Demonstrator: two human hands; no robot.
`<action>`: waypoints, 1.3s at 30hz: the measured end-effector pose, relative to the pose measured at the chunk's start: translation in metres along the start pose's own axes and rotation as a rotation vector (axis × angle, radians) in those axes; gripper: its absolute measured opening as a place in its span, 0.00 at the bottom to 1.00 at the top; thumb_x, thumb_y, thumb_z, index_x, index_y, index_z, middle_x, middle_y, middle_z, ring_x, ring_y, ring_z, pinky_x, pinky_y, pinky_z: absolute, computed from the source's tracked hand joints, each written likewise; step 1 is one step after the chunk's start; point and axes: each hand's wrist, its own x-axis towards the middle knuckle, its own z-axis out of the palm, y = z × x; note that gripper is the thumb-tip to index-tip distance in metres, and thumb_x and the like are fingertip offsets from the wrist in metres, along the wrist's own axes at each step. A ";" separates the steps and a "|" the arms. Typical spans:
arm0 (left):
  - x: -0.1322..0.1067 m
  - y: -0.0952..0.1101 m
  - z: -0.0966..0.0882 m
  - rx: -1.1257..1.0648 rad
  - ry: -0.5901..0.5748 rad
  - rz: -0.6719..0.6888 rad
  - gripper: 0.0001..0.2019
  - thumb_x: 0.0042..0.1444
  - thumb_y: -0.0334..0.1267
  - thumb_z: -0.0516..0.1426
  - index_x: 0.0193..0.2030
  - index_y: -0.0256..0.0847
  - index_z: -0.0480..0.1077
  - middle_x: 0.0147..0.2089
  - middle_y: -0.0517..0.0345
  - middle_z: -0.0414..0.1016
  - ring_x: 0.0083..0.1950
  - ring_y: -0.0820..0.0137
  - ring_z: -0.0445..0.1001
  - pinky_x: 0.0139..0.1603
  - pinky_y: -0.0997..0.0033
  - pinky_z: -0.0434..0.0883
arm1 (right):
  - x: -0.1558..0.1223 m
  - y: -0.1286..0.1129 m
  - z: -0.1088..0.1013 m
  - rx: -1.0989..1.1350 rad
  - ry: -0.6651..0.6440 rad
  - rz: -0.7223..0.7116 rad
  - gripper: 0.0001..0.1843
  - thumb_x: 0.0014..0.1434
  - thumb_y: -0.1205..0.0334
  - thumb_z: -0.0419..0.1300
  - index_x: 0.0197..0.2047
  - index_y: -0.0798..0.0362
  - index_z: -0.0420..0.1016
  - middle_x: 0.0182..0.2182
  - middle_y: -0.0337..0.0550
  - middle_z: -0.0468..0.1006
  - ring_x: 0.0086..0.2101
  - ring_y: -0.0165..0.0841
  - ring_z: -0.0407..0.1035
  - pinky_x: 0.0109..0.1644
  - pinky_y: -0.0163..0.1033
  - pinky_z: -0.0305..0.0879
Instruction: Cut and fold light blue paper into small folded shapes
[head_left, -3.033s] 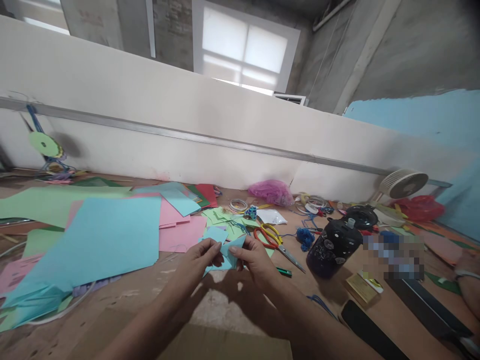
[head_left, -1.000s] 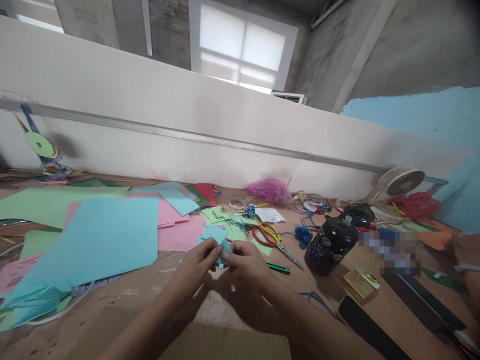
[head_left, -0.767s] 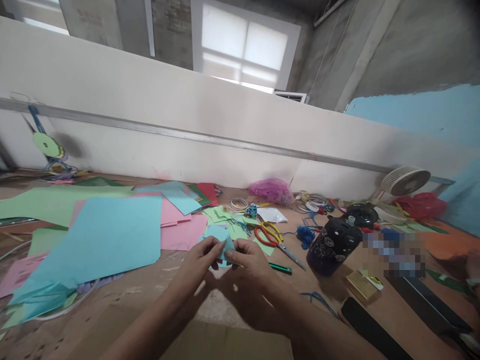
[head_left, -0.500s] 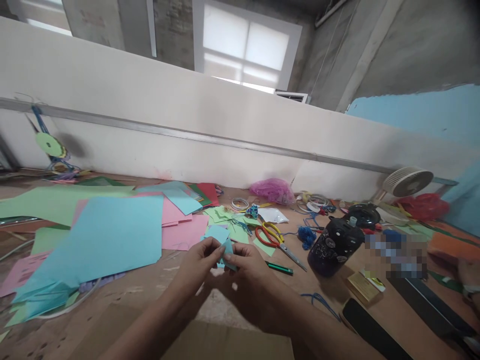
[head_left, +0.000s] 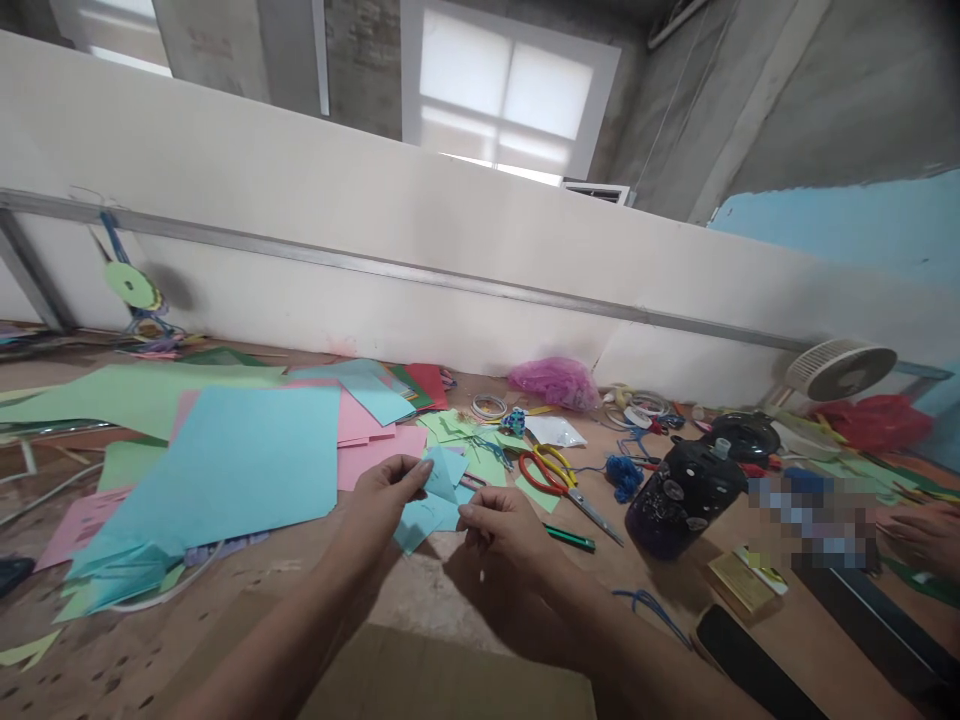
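My left hand (head_left: 390, 495) is closed in a pinch on a small piece of light-blue paper (head_left: 446, 470), held by its left edge above the table. My right hand (head_left: 506, 530) is just to the right, apart from that piece, with thumb and forefinger pressed together; whatever may be between them is too small to make out. Below and between the hands lie more small blue paper pieces (head_left: 416, 524). Beyond them are light-green paper scraps (head_left: 484, 462). Scissors (head_left: 559, 478) with red and yellow handles and a green cutter knife (head_left: 570, 538) lie right of my right hand.
Large blue paper (head_left: 247, 460) and other coloured sheets cover the left side. A dark jug (head_left: 682, 500), gold box (head_left: 742, 585), black phone-like slab (head_left: 750, 660) and blue yarn (head_left: 624, 476) stand or lie on the right. Another person's hand (head_left: 926, 530) is at the far right.
My hands have moved apart. The small blue paper, earlier between both hands, is now in my left hand alone. The view has shifted slightly left, and the other person's hand has come further in.
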 end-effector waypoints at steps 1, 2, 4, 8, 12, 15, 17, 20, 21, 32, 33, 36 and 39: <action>0.000 0.001 -0.001 -0.019 -0.019 -0.017 0.17 0.43 0.52 0.64 0.27 0.38 0.71 0.26 0.60 0.72 0.29 0.69 0.69 0.33 0.70 0.66 | 0.000 -0.002 -0.001 0.001 0.025 -0.022 0.13 0.50 0.55 0.64 0.22 0.55 0.72 0.17 0.37 0.70 0.19 0.27 0.62 0.24 0.33 0.56; 0.000 0.003 -0.002 -0.033 -0.044 -0.035 0.17 0.43 0.52 0.64 0.27 0.38 0.71 0.26 0.60 0.72 0.29 0.69 0.69 0.34 0.70 0.66 | 0.000 -0.004 -0.002 0.008 0.053 -0.059 0.11 0.50 0.55 0.64 0.25 0.55 0.73 0.19 0.37 0.71 0.21 0.28 0.62 0.25 0.33 0.56; -0.002 0.005 -0.001 -0.050 -0.092 -0.067 0.17 0.43 0.51 0.64 0.26 0.39 0.70 0.25 0.60 0.71 0.29 0.69 0.69 0.34 0.69 0.67 | 0.000 -0.008 -0.003 0.008 0.094 -0.166 0.08 0.49 0.58 0.64 0.31 0.53 0.75 0.24 0.37 0.72 0.24 0.29 0.63 0.27 0.34 0.58; -0.007 0.007 0.002 -0.080 -0.159 -0.097 0.16 0.46 0.50 0.63 0.27 0.40 0.67 0.25 0.63 0.69 0.28 0.71 0.69 0.33 0.70 0.69 | -0.002 -0.010 -0.005 -0.151 0.097 -0.342 0.12 0.49 0.67 0.63 0.39 0.49 0.78 0.34 0.40 0.76 0.31 0.31 0.65 0.35 0.36 0.61; -0.010 0.002 0.002 -0.073 -0.218 -0.120 0.16 0.48 0.51 0.62 0.30 0.41 0.67 0.26 0.63 0.69 0.27 0.72 0.69 0.32 0.72 0.68 | -0.007 -0.013 -0.005 -0.314 0.098 -0.407 0.14 0.48 0.71 0.62 0.38 0.45 0.80 0.37 0.40 0.77 0.37 0.34 0.68 0.39 0.38 0.63; -0.009 -0.001 0.002 -0.045 -0.263 -0.122 0.15 0.50 0.51 0.61 0.30 0.41 0.68 0.26 0.63 0.70 0.28 0.72 0.69 0.32 0.73 0.66 | -0.010 -0.016 -0.006 -0.387 0.052 -0.452 0.15 0.46 0.70 0.65 0.38 0.44 0.80 0.36 0.40 0.76 0.37 0.35 0.69 0.41 0.39 0.64; -0.009 -0.002 0.001 -0.037 -0.279 -0.124 0.15 0.50 0.51 0.61 0.30 0.41 0.69 0.26 0.63 0.70 0.28 0.73 0.69 0.32 0.73 0.65 | -0.010 -0.017 -0.007 -0.405 0.018 -0.468 0.13 0.47 0.69 0.66 0.37 0.45 0.81 0.35 0.40 0.76 0.37 0.35 0.69 0.42 0.39 0.63; -0.010 -0.001 0.001 -0.032 -0.274 -0.128 0.15 0.49 0.50 0.62 0.29 0.40 0.70 0.27 0.62 0.70 0.29 0.73 0.69 0.33 0.73 0.66 | -0.009 -0.017 -0.008 -0.405 -0.016 -0.502 0.10 0.50 0.67 0.65 0.37 0.45 0.81 0.34 0.40 0.77 0.37 0.35 0.70 0.43 0.39 0.63; -0.011 0.000 0.000 -0.033 -0.270 -0.137 0.15 0.48 0.50 0.63 0.29 0.40 0.71 0.27 0.61 0.71 0.30 0.72 0.69 0.33 0.72 0.66 | -0.009 -0.017 -0.007 -0.407 -0.023 -0.519 0.10 0.50 0.66 0.65 0.37 0.45 0.80 0.34 0.40 0.78 0.37 0.35 0.70 0.43 0.39 0.63; -0.026 0.011 0.006 -0.092 -0.232 -0.302 0.16 0.46 0.52 0.63 0.32 0.42 0.69 0.30 0.59 0.70 0.32 0.70 0.68 0.24 0.77 0.62 | -0.004 -0.012 -0.009 -0.506 -0.036 -0.530 0.14 0.50 0.72 0.60 0.36 0.46 0.82 0.29 0.39 0.68 0.31 0.32 0.66 0.37 0.37 0.62; -0.026 0.012 0.007 -0.101 -0.239 -0.321 0.16 0.46 0.52 0.63 0.32 0.42 0.69 0.31 0.59 0.70 0.31 0.70 0.68 0.25 0.77 0.62 | -0.003 -0.011 -0.009 -0.516 -0.043 -0.541 0.15 0.50 0.73 0.60 0.36 0.46 0.82 0.28 0.38 0.68 0.31 0.31 0.65 0.37 0.36 0.62; -0.026 0.011 0.007 -0.107 -0.264 -0.328 0.18 0.45 0.53 0.64 0.32 0.41 0.69 0.31 0.59 0.71 0.31 0.71 0.68 0.26 0.76 0.62 | -0.004 -0.009 -0.007 -0.505 -0.054 -0.555 0.12 0.52 0.70 0.60 0.35 0.46 0.82 0.28 0.38 0.70 0.32 0.32 0.66 0.38 0.37 0.62; -0.023 0.010 0.007 -0.083 -0.273 -0.254 0.18 0.44 0.53 0.64 0.31 0.39 0.70 0.30 0.58 0.71 0.31 0.71 0.68 0.27 0.75 0.63 | -0.008 -0.014 -0.002 -0.495 -0.055 -0.555 0.07 0.54 0.66 0.60 0.32 0.47 0.80 0.29 0.39 0.72 0.34 0.33 0.67 0.41 0.39 0.63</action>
